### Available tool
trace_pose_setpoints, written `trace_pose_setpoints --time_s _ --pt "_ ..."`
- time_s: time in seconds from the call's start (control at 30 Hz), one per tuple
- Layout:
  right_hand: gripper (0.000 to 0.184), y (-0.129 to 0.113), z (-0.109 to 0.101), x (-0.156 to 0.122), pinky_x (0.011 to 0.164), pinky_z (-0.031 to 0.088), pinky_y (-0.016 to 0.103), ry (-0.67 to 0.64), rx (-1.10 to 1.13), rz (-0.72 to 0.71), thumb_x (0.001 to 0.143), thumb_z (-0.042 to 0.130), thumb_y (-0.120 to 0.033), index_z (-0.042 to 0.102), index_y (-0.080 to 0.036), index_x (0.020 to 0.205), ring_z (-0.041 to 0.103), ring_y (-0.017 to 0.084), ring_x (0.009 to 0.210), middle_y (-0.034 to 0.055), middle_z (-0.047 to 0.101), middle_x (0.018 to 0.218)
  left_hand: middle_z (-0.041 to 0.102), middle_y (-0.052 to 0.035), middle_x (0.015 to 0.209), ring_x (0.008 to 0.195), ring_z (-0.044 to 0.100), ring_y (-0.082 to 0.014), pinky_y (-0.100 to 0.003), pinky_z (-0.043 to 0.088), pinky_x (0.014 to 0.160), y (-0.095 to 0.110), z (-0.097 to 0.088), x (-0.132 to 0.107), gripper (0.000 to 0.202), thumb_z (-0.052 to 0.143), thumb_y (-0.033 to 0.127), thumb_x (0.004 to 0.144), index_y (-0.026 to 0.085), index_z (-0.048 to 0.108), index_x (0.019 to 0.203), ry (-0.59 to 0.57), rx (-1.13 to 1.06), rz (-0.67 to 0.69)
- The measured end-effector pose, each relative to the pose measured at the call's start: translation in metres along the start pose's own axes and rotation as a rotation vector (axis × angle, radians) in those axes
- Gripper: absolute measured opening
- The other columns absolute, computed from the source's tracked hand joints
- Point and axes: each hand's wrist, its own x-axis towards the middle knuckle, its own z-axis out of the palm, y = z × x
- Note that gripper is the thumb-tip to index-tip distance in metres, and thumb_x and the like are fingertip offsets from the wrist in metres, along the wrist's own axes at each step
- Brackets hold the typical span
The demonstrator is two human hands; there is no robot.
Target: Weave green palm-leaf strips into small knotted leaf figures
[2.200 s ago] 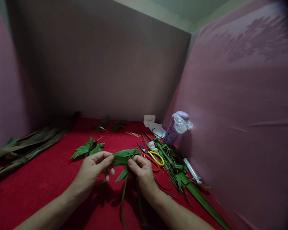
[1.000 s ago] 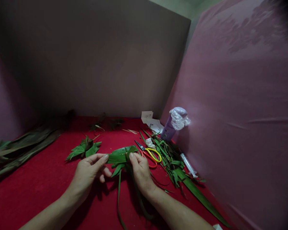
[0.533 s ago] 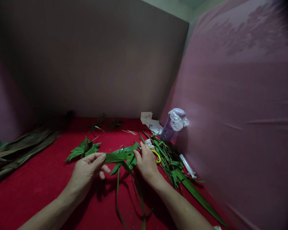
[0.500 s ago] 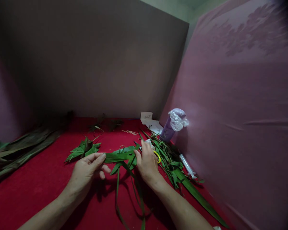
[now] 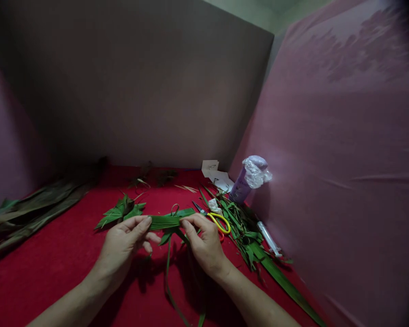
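Between my two hands stretches a green leaf strip [image 5: 165,222], held level above the red cloth. My left hand [image 5: 127,238] pinches its left end between thumb and forefinger, the other fingers loosely curled. At the right end, the thumb and fingers of my right hand [image 5: 204,243] are closed on the strip. More folded green blades show behind it, and long thin leaf strands [image 5: 169,277] hang down below. Scissors [image 5: 220,222] with yellow and red handles lie just beyond my right hand, partly hidden by it. A folded green leaf piece [image 5: 117,211] rests past my left hand.
Cut green leaves [image 5: 240,227] are heaped at the right, near a clear plastic tube [image 5: 269,239] and a purple container [image 5: 240,188] topped with plastic wrap. White papers [image 5: 221,180] and thin sticks [image 5: 186,188] lie behind. Long dried leaves [image 5: 44,204] spread at the left.
My right hand has drawn back from the far folded blades to the strip's right end, uncovering more of the scissors. My left hand keeps its pinch in nearly the same place.
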Motion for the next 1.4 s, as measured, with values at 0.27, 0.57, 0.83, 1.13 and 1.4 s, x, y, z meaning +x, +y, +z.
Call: trace_pose_setpoints --time_s 0.27,0.57,0.83,1.13,1.4 --pt "0.019 0.007 -0.001 0.005 0.078 0.044 0.029 -0.058 0.31 0.22 0.084 0.051 -0.03 0.062 -0.02 0.096 0.058 0.017 0.085 0.004 0.063 0.091 0.066 -0.0022 0.049 0.034 0.052 -0.0065 -0.013 0.041 0.036 -0.007 -0.007 0.013 0.018 0.07 0.024 0.069 0.014 0.058 0.08 -0.081 -0.164 -0.143" --pt "0.013 0.011 -0.001 0.008 0.061 0.044 0.023 -0.065 0.63 0.462 0.067 0.067 -0.023 0.063 -0.016 0.077 0.056 0.012 0.064 -0.0008 0.063 0.071 0.067 -0.0027 0.053 0.039 0.054 -0.0071 -0.013 0.042 0.04 -0.004 -0.006 0.009 0.027 0.069 0.026 0.072 0.012 0.055 0.091 -0.032 -0.047 -0.087" --pt "0.004 0.009 0.001 0.004 0.064 0.043 0.025 -0.055 0.309 0.204 0.075 0.058 -0.018 0.061 -0.017 0.078 0.054 0.013 0.067 -0.0002 0.06 0.071 0.068 -0.0024 0.055 0.041 0.056 -0.0081 -0.015 0.045 0.043 0.0 -0.004 0.008 0.035 0.069 0.024 0.071 0.012 0.053 0.099 -0.004 -0.021 -0.015" --pt "0.016 0.007 -0.005 -0.006 0.076 0.04 0.037 0.159 -0.382 -0.536 0.08 0.052 -0.008 0.06 -0.019 0.089 0.054 0.019 0.081 0.0043 0.065 0.081 0.067 -0.0061 0.088 0.063 0.066 -0.0152 -0.018 0.05 0.043 0.01 0.001 0.001 0.026 0.067 0.023 0.074 0.017 0.057 0.098 -0.028 -0.229 0.002" --pt "0.022 0.004 -0.006 -0.009 0.077 0.039 0.038 0.157 -0.505 -0.732 0.079 0.054 -0.008 0.062 -0.023 0.094 0.055 0.019 0.083 0.0021 0.067 0.083 0.068 -0.0055 0.081 0.063 0.063 -0.0119 -0.017 0.05 0.05 0.006 0.001 -0.002 0.025 0.068 0.018 0.074 0.013 0.062 0.098 -0.239 -0.295 -0.109"
